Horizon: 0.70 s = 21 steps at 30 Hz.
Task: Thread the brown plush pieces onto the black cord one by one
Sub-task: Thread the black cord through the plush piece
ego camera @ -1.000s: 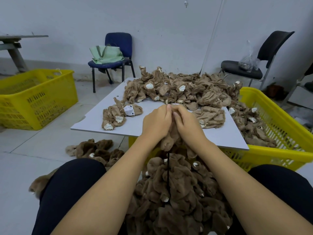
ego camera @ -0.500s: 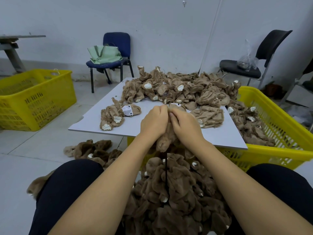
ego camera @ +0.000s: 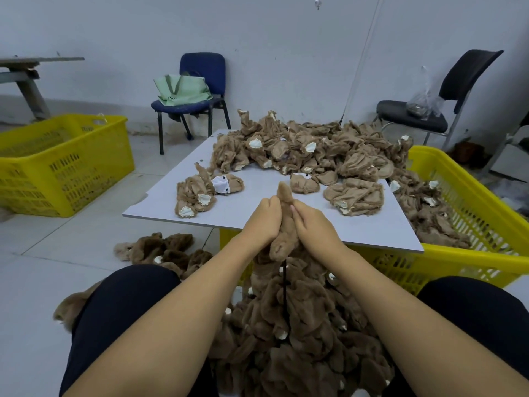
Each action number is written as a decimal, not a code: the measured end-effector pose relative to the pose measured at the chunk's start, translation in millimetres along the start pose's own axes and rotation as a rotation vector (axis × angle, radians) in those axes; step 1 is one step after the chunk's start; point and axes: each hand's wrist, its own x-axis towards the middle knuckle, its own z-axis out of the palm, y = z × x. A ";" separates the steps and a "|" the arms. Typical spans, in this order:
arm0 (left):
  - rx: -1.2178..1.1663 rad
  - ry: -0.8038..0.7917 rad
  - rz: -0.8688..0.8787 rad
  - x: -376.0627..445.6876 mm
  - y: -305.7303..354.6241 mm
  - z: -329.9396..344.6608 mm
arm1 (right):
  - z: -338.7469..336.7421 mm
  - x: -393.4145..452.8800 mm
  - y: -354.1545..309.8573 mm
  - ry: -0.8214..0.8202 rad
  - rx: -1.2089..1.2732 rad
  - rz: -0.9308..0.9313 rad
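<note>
Brown plush piece [ego camera: 286, 222] stands upright between the two hands, just above the near edge of the white board [ego camera: 252, 207]. The left hand [ego camera: 262, 222] and the right hand [ego camera: 313, 224] both have their fingers curled round it. Below it the black cord [ego camera: 285, 285] runs down into a big bundle [ego camera: 300, 325] of pieces, probably already threaded. A large pile [ego camera: 309, 150] waits on the board, so I judge much work is left.

I'm seeing fuzzy brown plush pieces [ego camera: 355, 196] lying on a smooth, matt grey board [ego camera: 234, 216], perforated yellow plastic crates [ego camera: 57, 167] sitting glossy, and a thin matt black cord [ego camera: 284, 285] hanging.
</note>
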 end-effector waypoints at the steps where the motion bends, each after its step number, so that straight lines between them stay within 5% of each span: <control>1: 0.000 0.047 0.034 -2.1 -0.4 0.7 | 0.1 -0.7 -0.1 0.004 0.008 0.017; 6: -0.213 0.328 0.281 -15.0 5.5 9.9 | -3.3 2.3 -5.5 0.068 -0.031 0.030; 15: -0.281 0.306 0.284 -6.7 23.0 6.3 | -22.1 22.7 -23.2 0.203 -0.462 -0.085; 21: -0.437 0.251 0.218 1.0 24.3 5.2 | -28.7 32.4 -27.4 0.179 -0.458 -0.143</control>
